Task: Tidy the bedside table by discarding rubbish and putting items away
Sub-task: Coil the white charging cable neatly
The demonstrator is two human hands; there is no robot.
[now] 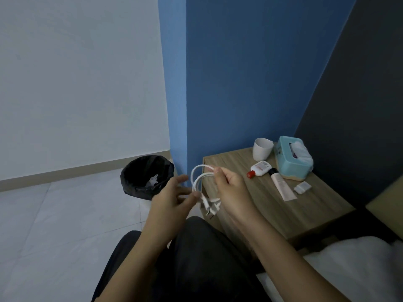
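A white charging cable [197, 178] hangs in loops in front of the wooden bedside table [305, 212]. My right hand [232, 188] pinches the top of the loops between thumb and fingers. My left hand [172, 199] holds the lower part of the loops, fingers spread and a fingertip against the cable near the plug ends [210, 207]. On the table lie a white cup [262, 148], a teal tissue box [293, 158], a small white bottle with a red cap [258, 169], a pale tube [282, 185] and a small clear packet [302, 187].
A bin lined with a black bag [147, 176] stands on the tiled floor left of the table, against the blue wall corner, with a scrap of rubbish inside. My dark-trousered legs are below. White bedding [357, 264] lies at the lower right.
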